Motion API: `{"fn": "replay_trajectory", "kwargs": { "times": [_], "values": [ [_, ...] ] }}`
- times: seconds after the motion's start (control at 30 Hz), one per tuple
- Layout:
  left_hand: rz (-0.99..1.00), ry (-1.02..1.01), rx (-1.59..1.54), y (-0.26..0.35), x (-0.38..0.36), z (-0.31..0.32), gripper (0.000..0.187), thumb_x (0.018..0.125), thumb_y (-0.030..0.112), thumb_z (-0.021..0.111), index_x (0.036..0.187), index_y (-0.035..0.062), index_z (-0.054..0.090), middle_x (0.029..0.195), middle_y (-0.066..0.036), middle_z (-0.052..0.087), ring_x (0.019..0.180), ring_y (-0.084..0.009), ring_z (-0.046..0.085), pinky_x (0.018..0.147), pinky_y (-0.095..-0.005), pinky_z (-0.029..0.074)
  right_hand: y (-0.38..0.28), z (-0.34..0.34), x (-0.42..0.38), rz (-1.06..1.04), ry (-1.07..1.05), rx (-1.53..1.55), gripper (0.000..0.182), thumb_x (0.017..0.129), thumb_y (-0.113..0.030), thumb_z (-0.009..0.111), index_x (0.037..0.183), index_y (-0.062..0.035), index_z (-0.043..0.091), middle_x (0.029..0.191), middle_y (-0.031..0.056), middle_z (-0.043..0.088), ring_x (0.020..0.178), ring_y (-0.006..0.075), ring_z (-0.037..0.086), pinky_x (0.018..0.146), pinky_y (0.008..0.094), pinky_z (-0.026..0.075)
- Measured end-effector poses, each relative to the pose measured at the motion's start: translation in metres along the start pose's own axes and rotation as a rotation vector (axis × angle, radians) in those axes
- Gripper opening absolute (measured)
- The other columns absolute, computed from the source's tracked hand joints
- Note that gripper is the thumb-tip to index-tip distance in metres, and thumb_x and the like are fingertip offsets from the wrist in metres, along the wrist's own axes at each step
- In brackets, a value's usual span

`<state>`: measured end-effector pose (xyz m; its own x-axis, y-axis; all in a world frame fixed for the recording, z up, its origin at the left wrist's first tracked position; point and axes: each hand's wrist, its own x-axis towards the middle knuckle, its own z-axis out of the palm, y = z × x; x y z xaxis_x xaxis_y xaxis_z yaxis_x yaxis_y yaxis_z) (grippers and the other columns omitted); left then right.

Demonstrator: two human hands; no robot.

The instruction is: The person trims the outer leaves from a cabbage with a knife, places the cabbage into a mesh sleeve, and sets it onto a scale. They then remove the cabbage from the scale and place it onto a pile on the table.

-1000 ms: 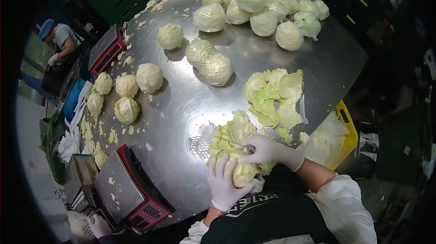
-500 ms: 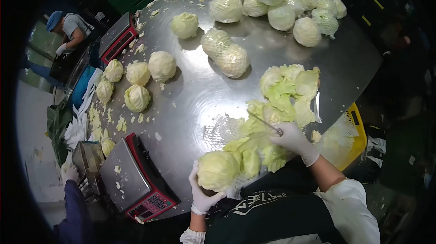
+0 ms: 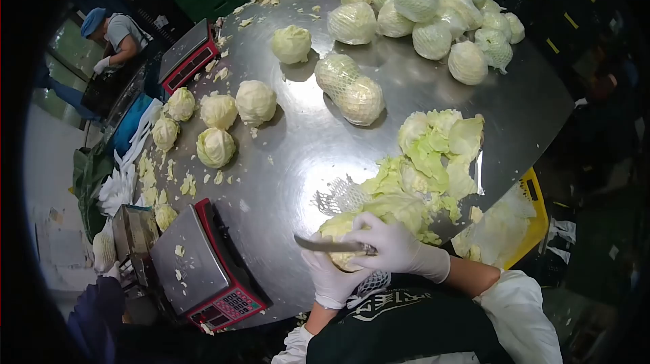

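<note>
My gloved left hand [image 3: 332,283] cradles a pale green cabbage [image 3: 334,227] from below and the left, at the near edge of the metal table. In my gloved right hand [image 3: 396,249] is a knife [image 3: 325,245], its curved blade pointing left across the cabbage. Fingers of the right hand also rest over the cabbage's right side, partly covering it. White foam netting [image 3: 340,196] lies just beyond the cabbage. To the right, loose outer leaves [image 3: 433,151] spread over the tabletop.
Net-wrapped cabbages [image 3: 430,8] are heaped at the back; two more [image 3: 349,90] lie mid-table. Several unwrapped cabbages [image 3: 256,102] sit left. A red-framed scale [image 3: 196,262] stands front left, a yellow crate [image 3: 535,222] at the right edge. A person [image 3: 122,39] works far left.
My right hand has brought the knife left, from the loose leaves onto the cabbage. My left hand and the cabbage have shifted slightly right. At far left, a co-worker's hand has lowered beside a net-wrapped item.
</note>
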<state>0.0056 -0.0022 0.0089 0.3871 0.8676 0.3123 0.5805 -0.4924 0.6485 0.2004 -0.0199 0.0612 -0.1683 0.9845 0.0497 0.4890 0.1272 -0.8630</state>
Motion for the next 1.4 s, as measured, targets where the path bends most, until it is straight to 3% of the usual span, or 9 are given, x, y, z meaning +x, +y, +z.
{"fn": "replay_trajectory", "kwargs": {
  "times": [0.23, 0.3, 0.37, 0.63, 0.67, 0.77, 1.03, 1.23, 1.4],
  "values": [
    [-0.178, -0.111, -0.220, -0.062, 0.024, -0.014, 0.102, 0.064, 0.029, 0.094, 0.144, 0.0025, 0.039, 0.133, -0.018, 0.044, 0.124, -0.0335, 0.050, 0.109, -0.0443, 0.043, -0.011, 0.017, -0.008, -0.388, -0.283, 0.176, 0.020, 0.087, -0.020, 0.074, 0.103, -0.0093, 0.070, 0.095, 0.0055, 0.064, 0.079, 0.0251, 0.067, 0.069, 0.0344, 0.054],
    [-0.635, -0.092, -1.210, -0.090, 0.021, -0.011, 0.091, 0.073, 0.023, 0.089, 0.146, 0.0027, 0.038, 0.136, -0.016, 0.050, 0.125, -0.0311, 0.055, 0.108, -0.0428, 0.047, -0.008, 0.007, -0.006, -0.179, -0.081, 0.356, 0.027, 0.087, -0.019, 0.076, 0.111, -0.0080, 0.071, 0.096, 0.0065, 0.066, 0.077, 0.0224, 0.066, 0.071, 0.0316, 0.053],
    [-0.584, -0.027, -1.311, -0.087, 0.026, -0.024, 0.083, 0.081, 0.018, 0.082, 0.148, 0.0028, 0.036, 0.141, -0.016, 0.052, 0.128, -0.0306, 0.056, 0.108, -0.0406, 0.048, 0.000, -0.011, -0.005, -0.111, -0.102, 0.316, 0.041, 0.086, -0.016, 0.077, 0.124, -0.0050, 0.067, 0.100, 0.0081, 0.069, 0.079, 0.0179, 0.066, 0.073, 0.0294, 0.052],
    [-0.812, -0.183, -1.769, -0.098, 0.009, -0.023, 0.082, 0.090, 0.069, 0.051, 0.157, 0.0249, 0.032, 0.159, -0.012, 0.037, 0.140, -0.0383, 0.041, 0.106, -0.0605, 0.044, 0.011, -0.011, -0.005, 0.021, 0.248, 0.093, 0.072, 0.081, -0.022, 0.084, 0.141, 0.0018, 0.052, 0.130, 0.0183, 0.062, 0.114, 0.0255, 0.065, 0.098, 0.0355, 0.050],
    [-0.935, -0.102, -2.333, -0.093, 0.011, -0.025, 0.085, 0.088, 0.077, 0.041, 0.156, 0.0262, 0.033, 0.160, -0.008, 0.036, 0.141, -0.0363, 0.039, 0.106, -0.0578, 0.044, 0.005, -0.010, -0.002, 0.016, 0.247, 0.094, 0.072, 0.081, -0.022, 0.084, 0.141, 0.0018, 0.052, 0.130, 0.0183, 0.062, 0.114, 0.0255, 0.065, 0.098, 0.0355, 0.050],
    [-1.219, 0.024, -2.171, -0.066, 0.025, -0.036, 0.088, 0.085, 0.078, 0.044, 0.156, 0.0259, 0.033, 0.160, -0.009, 0.036, 0.141, -0.0359, 0.039, 0.105, -0.0603, 0.044, -0.015, 0.000, 0.012, -0.115, 0.248, 0.028, 0.076, 0.080, -0.023, 0.084, 0.143, 0.0007, 0.049, 0.138, 0.0198, 0.057, 0.119, 0.0295, 0.064, 0.100, 0.0371, 0.051],
    [-1.008, 0.068, -2.299, -0.091, 0.056, -0.044, 0.093, 0.078, 0.076, 0.061, 0.150, 0.0227, 0.037, 0.149, -0.016, 0.041, 0.128, -0.0369, 0.047, 0.092, -0.0524, 0.056, 0.023, 0.005, 0.003, 0.067, 0.199, -0.015, 0.062, 0.085, -0.023, 0.077, 0.139, -0.0035, 0.054, 0.136, 0.0208, 0.058, 0.122, 0.0364, 0.061, 0.100, 0.0392, 0.051],
    [-1.067, 0.637, -1.879, -0.162, 0.104, -0.087, 0.089, 0.085, 0.058, 0.072, 0.155, 0.0191, 0.032, 0.159, -0.014, 0.026, 0.133, -0.0353, 0.047, 0.104, -0.0555, 0.050, 0.024, -0.007, -0.026, 0.419, -0.008, 0.224, 0.052, 0.083, -0.026, 0.080, 0.128, -0.0043, 0.065, 0.100, 0.0067, 0.065, 0.088, 0.0124, 0.062, 0.079, 0.0266, 0.049],
    [-0.572, -0.085, -0.969, -0.084, 0.058, -0.088, 0.114, 0.079, 0.053, 0.080, 0.163, 0.0124, 0.014, 0.160, -0.023, 0.024, 0.137, -0.0400, 0.044, 0.111, -0.0500, 0.043, 0.040, 0.026, -0.084, 0.379, -0.344, 0.644, 0.034, 0.092, -0.027, 0.076, 0.119, -0.0056, 0.071, 0.085, -0.0010, 0.064, 0.079, 0.0074, 0.057, 0.073, 0.0239, 0.046]
  ]
}}
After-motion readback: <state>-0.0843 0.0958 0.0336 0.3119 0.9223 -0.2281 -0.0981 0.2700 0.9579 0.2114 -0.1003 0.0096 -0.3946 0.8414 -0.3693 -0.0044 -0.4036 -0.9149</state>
